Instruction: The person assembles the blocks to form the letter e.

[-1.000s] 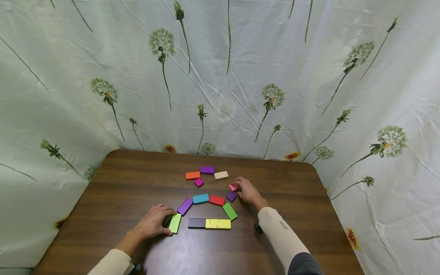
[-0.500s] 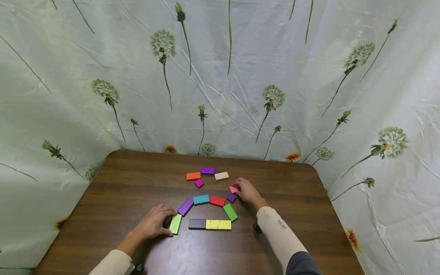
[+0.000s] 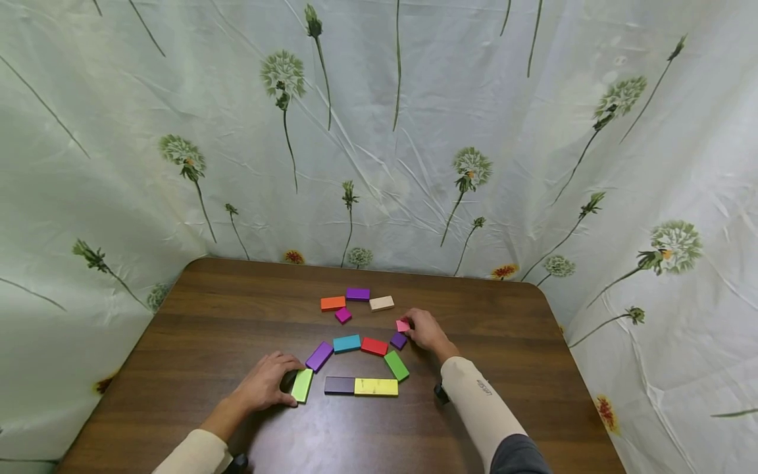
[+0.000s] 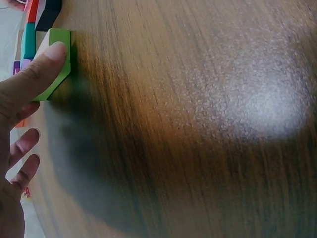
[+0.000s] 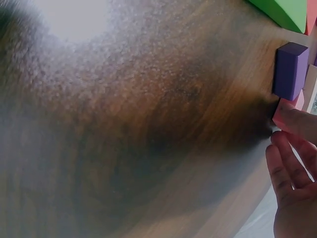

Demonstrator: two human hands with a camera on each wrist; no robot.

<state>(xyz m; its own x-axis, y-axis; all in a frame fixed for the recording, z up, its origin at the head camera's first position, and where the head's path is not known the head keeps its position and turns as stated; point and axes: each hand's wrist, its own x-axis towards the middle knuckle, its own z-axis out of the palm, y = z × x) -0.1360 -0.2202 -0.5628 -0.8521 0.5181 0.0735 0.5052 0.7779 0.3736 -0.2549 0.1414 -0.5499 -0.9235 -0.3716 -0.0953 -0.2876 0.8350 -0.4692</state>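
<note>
My left hand (image 3: 266, 383) pinches a lime-green block (image 3: 302, 386) on the table, thumb at its near end and fingers at its far end. In the left wrist view the thumb presses the side of this green block (image 4: 59, 64), while the other fingers spread loosely. My right hand (image 3: 425, 330) pinches a small pink block (image 3: 402, 326) between thumb and fingers. Just nearer lies a small dark purple block (image 3: 399, 340); the right wrist view has this purple block (image 5: 290, 71) right beside the pink one. A purple block (image 3: 320, 356) stands at the lime block's far end.
Teal (image 3: 347, 343), red (image 3: 374, 346) and green (image 3: 397, 365) blocks continue an arch over a dark block (image 3: 339, 386) and a yellow block (image 3: 376, 387). Farther back lie orange (image 3: 333, 303), violet (image 3: 358, 294), beige (image 3: 381, 303) and magenta (image 3: 343, 316) blocks. A floral curtain (image 3: 379, 131) hangs behind the table.
My right hand and the pink block have shifted very slightly toward me. The left hand stays in place on the lime-green block.
</note>
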